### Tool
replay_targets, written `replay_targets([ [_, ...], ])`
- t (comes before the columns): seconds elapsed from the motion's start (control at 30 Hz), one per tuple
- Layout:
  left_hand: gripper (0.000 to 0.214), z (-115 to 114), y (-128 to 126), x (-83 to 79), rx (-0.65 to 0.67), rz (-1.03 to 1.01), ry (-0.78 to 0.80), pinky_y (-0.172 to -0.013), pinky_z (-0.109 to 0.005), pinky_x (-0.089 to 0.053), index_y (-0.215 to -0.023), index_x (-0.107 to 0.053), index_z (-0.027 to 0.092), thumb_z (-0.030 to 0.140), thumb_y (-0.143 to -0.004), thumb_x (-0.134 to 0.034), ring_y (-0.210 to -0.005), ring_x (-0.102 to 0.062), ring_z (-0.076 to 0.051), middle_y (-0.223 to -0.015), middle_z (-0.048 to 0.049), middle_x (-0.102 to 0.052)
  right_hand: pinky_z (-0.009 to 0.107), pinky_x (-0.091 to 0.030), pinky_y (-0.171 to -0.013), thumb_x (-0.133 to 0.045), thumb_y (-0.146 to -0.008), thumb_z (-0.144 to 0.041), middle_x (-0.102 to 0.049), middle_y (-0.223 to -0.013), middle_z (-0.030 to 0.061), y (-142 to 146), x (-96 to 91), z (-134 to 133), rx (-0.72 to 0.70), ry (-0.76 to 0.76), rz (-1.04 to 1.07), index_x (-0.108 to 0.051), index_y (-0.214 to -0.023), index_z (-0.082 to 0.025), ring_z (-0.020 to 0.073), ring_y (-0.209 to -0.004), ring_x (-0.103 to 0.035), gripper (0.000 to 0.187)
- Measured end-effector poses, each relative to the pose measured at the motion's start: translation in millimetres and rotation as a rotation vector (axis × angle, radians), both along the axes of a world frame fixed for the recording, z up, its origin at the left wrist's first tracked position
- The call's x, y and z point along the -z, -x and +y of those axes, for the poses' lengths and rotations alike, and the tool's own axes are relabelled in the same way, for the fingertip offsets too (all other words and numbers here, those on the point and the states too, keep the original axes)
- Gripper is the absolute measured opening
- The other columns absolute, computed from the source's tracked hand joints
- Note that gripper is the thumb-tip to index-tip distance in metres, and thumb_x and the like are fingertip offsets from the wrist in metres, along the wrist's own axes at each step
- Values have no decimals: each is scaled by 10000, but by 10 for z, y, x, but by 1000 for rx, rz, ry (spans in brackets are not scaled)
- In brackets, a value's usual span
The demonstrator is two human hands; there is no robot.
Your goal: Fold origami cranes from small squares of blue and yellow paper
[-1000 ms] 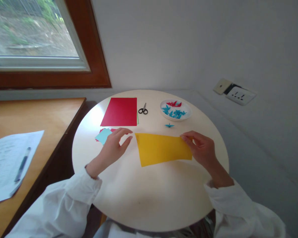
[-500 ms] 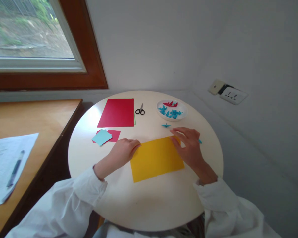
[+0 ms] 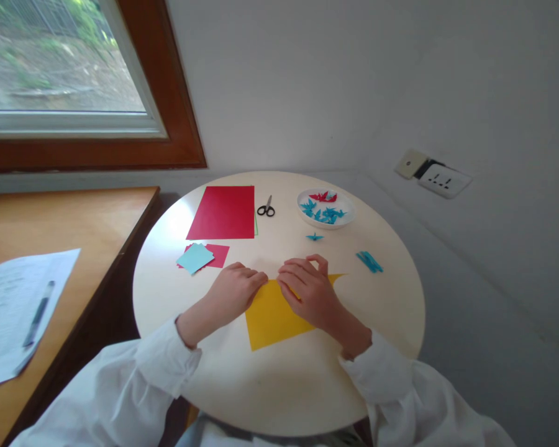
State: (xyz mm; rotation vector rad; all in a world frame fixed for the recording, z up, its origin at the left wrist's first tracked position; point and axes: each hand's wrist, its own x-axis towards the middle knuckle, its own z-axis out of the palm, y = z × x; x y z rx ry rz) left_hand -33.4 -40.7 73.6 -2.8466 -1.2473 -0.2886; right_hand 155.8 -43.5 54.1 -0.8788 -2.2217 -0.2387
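Note:
A yellow sheet of paper lies on the round white table in front of me. My left hand rests with curled fingers on the sheet's upper left corner. My right hand lies across the sheet with its fingers together, pointing left, and holds part of the paper over toward the left hand. The fingertips of the two hands almost meet. Only the lower left part and a small tip at the right of the sheet show.
Behind the hands are a red sheet, black scissors, a white dish of small paper cranes, one loose blue crane, a blue folded piece and a light blue square. A wooden desk with papers and a pen stands at the left.
My right hand has swept left from the sheet's right edge, taking paper with it, and now sits next to my left hand. The blue folded piece it hid now shows.

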Motion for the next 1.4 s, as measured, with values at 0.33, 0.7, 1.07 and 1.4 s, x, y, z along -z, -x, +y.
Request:
replay_targets([
  [0.33, 236, -22, 144, 3, -16, -59, -74, -579, -281, -432, -834, -640, 156, 24, -769, -456, -612, -629, -182, -703, -40, -692, 379, -317, -855, -523, -833, -128, -719, -852, 35, -710, 25, 107, 179, -90, -8, -574, -811, -193, 182, -843, -654, 86],
  [0.7, 226, 37, 341, 103, -78, -143, -160, -564, -284, -462, -848, -660, 160, 82, -818, -450, -619, -633, -188, -752, -63, -713, 411, -467, -845, -576, -810, -339, -672, -1046, 91, -1102, 82, 207, 292, 231, 325, -604, -991, -220, 230, -985, -623, 219],
  [1.07, 228, 12, 389, 145, -104, -158, -113, -574, -289, -462, -841, -659, 170, 117, -850, -437, -623, -620, -186, -746, -60, -704, 341, -537, -715, -568, -795, -359, -725, -807, 55, -633, 138, 349, 154, 580, 508, -671, -776, -201, 205, -760, -670, 189],
  [1.4, 239, 50, -34, 57, -118, -272, 50, -736, -353, -486, -961, -639, 173, 223, -894, -415, -773, -644, -204, -935, -78, -701, 318, -506, -700, -538, -822, -261, -712, -747, 31, -350, 59, 160, 111, 408, 319, -653, -751, -220, 186, -721, -651, 142],
])
